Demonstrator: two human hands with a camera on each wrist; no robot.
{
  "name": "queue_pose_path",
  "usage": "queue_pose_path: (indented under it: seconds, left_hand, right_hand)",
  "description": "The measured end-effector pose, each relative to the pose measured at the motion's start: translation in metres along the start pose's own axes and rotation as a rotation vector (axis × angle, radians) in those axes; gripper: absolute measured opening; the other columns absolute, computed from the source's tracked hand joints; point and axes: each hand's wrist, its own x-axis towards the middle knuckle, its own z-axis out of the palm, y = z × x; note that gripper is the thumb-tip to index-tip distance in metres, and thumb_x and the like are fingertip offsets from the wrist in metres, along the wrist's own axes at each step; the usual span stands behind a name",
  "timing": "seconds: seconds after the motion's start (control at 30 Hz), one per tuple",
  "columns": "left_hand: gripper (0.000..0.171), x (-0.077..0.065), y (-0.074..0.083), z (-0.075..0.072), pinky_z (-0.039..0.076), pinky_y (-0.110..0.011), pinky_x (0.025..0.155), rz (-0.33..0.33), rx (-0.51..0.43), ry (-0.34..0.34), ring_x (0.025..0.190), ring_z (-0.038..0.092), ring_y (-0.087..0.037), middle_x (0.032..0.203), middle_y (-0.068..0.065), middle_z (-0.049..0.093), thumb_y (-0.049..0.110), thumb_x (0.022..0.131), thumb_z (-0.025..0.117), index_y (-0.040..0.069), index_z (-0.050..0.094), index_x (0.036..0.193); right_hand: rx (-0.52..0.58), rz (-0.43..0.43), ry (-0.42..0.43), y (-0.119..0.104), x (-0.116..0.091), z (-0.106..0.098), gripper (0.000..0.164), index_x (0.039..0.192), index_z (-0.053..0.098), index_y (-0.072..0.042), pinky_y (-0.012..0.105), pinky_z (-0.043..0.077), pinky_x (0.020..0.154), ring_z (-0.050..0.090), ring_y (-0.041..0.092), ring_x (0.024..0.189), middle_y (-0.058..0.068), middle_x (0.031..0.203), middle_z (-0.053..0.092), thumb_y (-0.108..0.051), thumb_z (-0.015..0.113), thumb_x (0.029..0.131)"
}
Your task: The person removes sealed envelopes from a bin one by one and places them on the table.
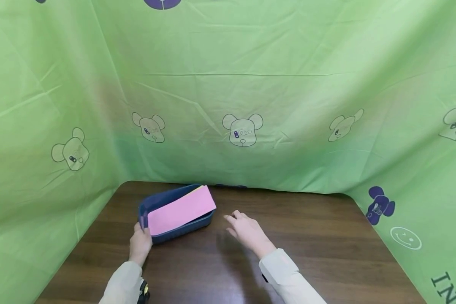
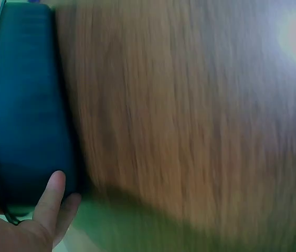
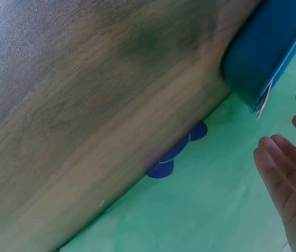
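A dark blue plastic basket point(image 1: 184, 230) sits at an angle on the left part of the table. Pink sheets point(image 1: 182, 211) lie in it, their right end sticking up over the rim, and a thin yellow edge shows behind them. My left hand point(image 1: 140, 245) grips the basket's left end; in the left wrist view its fingers point(image 2: 48, 205) press the outer wall near the corner. To the right of the basket, my right hand point(image 1: 248, 231) hovers above the table, apart from the basket point(image 3: 266, 52), with loosely bent fingers and nothing in them.
The brown wooden table point(image 1: 327, 249) stretches across the front and right. Green cloth point(image 1: 228, 50) with bear-head drawings hangs behind it and along both sides. Near my left wrist is a dark strap with a yellow part point(image 1: 145, 290).
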Motion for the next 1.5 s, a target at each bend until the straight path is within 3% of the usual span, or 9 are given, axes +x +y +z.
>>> queue_pose_path:
  seconds: [0.13, 0.3, 0.47, 0.7, 0.87, 0.97, 1.17, 1.33, 1.5]
  left_hand:
    - [0.047, -0.005, 0.011, 0.018, 0.048, -0.043, 0.066, 0.048, -0.007, -0.056, 0.068, 0.063, -0.03, 0.09, -0.032, 0.063, 0.012, 0.096, 0.029, -0.01, 0.027, 0.137]
    - [0.047, -0.014, 0.023, 0.037, 0.046, -0.033, 0.059, 0.095, -0.019, -0.135, 0.063, 0.061, -0.02, 0.088, -0.027, 0.064, 0.012, 0.097, 0.032, -0.008, 0.03, 0.139]
    - [0.046, -0.026, 0.034, 0.047, 0.044, -0.031, 0.058, 0.132, -0.022, -0.188, 0.062, 0.058, -0.019, 0.085, -0.024, 0.063, 0.012, 0.097, 0.033, -0.008, 0.032, 0.139]
    - [0.044, -0.04, 0.046, 0.063, 0.049, -0.031, 0.06, 0.19, -0.055, -0.241, 0.071, 0.062, -0.023, 0.108, -0.032, 0.062, 0.01, 0.096, 0.035, -0.009, 0.037, 0.136]
    - [0.042, -0.049, 0.051, 0.073, 0.052, -0.035, 0.062, 0.224, -0.075, -0.272, 0.073, 0.064, -0.026, 0.111, -0.033, 0.061, 0.008, 0.096, 0.038, -0.01, 0.038, 0.134]
    - [0.041, -0.054, 0.053, 0.076, 0.053, -0.034, 0.06, 0.207, -0.08, -0.286, 0.069, 0.063, -0.024, 0.108, -0.032, 0.062, 0.009, 0.095, 0.039, -0.009, 0.04, 0.132]
    - [0.042, -0.059, 0.055, 0.078, 0.05, -0.029, 0.054, 0.146, -0.041, -0.291, 0.057, 0.06, -0.017, 0.098, -0.028, 0.064, 0.013, 0.09, 0.047, -0.006, 0.041, 0.127]
    - [0.049, -0.06, 0.061, 0.08, 0.047, -0.028, 0.051, 0.108, -0.001, -0.298, 0.054, 0.057, -0.016, 0.091, -0.023, 0.064, 0.014, 0.084, 0.055, -0.003, 0.041, 0.128]
    - [0.051, -0.06, 0.068, 0.084, 0.051, -0.045, 0.066, 0.137, 0.11, -0.277, 0.076, 0.066, -0.034, 0.102, -0.029, 0.066, 0.017, 0.086, 0.054, -0.003, 0.041, 0.131]
  right_hand:
    - [0.006, 0.019, 0.032, 0.005, -0.003, 0.0, 0.031, 0.11, 0.068, -0.012, 0.033, 0.053, 0.061, 0.063, 0.02, 0.083, 0.005, 0.094, 0.061, -0.021, 0.073, 0.081]
    - [-0.025, 0.075, 0.007, 0.009, -0.004, -0.002, 0.025, 0.106, 0.068, -0.013, 0.034, 0.052, 0.06, 0.061, 0.021, 0.082, 0.005, 0.093, 0.061, -0.02, 0.073, 0.082]
    - [-0.09, 0.125, -0.109, 0.009, -0.004, -0.004, 0.027, 0.108, 0.067, -0.013, 0.036, 0.054, 0.067, 0.06, 0.025, 0.088, 0.009, 0.099, 0.063, -0.025, 0.071, 0.084]
    - [-0.057, 0.27, -0.292, 0.016, -0.011, -0.006, 0.047, 0.118, 0.064, -0.007, 0.046, 0.048, 0.093, 0.055, 0.035, 0.113, 0.02, 0.118, 0.06, -0.032, 0.075, 0.079]
    - [0.023, 0.441, -0.328, 0.026, -0.018, -0.005, 0.059, 0.119, 0.059, 0.001, 0.052, 0.04, 0.104, 0.045, 0.045, 0.124, 0.03, 0.127, 0.051, -0.034, 0.079, 0.075]
    - [0.08, 0.524, -0.325, 0.032, -0.021, -0.005, 0.067, 0.122, 0.055, 0.005, 0.053, 0.034, 0.11, 0.039, 0.049, 0.129, 0.035, 0.133, 0.045, -0.033, 0.081, 0.073]
    - [0.209, 0.625, -0.293, 0.036, -0.029, -0.008, 0.073, 0.123, 0.052, 0.008, 0.056, 0.041, 0.102, 0.041, 0.051, 0.125, 0.036, 0.134, 0.04, -0.026, 0.085, 0.068]
    - [0.229, 0.661, -0.285, 0.039, -0.033, -0.011, 0.079, 0.129, 0.049, 0.006, 0.056, 0.048, 0.091, 0.044, 0.048, 0.122, 0.032, 0.134, 0.04, -0.023, 0.087, 0.065]
    - [0.198, 0.667, -0.276, 0.042, -0.036, -0.011, 0.081, 0.129, 0.05, 0.004, 0.054, 0.05, 0.088, 0.046, 0.047, 0.12, 0.031, 0.134, 0.04, -0.024, 0.088, 0.064]
